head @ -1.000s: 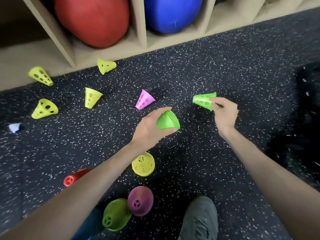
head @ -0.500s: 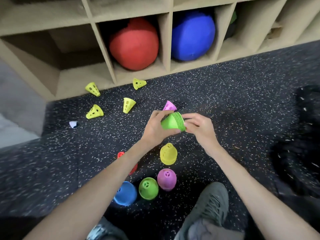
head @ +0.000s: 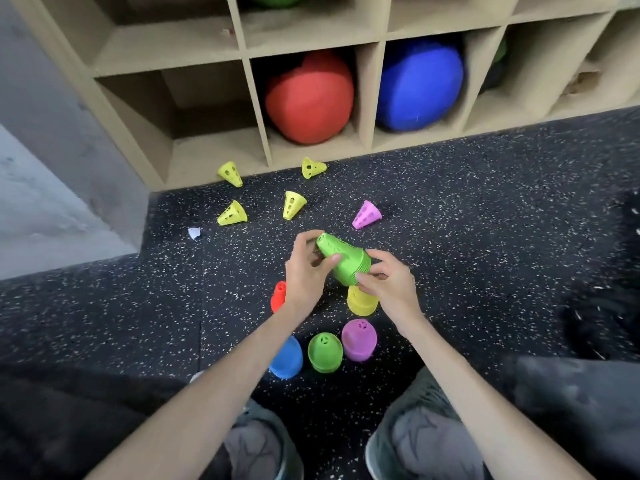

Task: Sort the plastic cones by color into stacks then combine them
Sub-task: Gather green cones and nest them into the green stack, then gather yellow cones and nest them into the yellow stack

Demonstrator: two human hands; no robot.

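Note:
Both hands hold a stack of green cones (head: 341, 258) above the floor, tilted with its tip up-left. My left hand (head: 306, 271) grips the narrow end, and my right hand (head: 388, 284) pinches the wide rim. Below them stand upright stacks: yellow (head: 360, 301), pink (head: 359, 339), green (head: 325, 352), blue (head: 286, 358) and red (head: 278, 296), the red one partly hidden by my left wrist. Loose on the floor farther off lie several yellow cones (head: 293, 204) and one pink cone (head: 366, 214).
A wooden cubby shelf (head: 256, 109) stands at the back, holding a red ball (head: 308, 95) and a blue ball (head: 419, 84). A small white scrap (head: 194, 233) lies on the speckled black floor. My shoes (head: 426, 441) are at the bottom edge. A grey wall is at the left.
My right hand brought a loose green cone over and joined it to the stack in my left hand. The stack has turned so its tip now points up-left. The view has pulled back.

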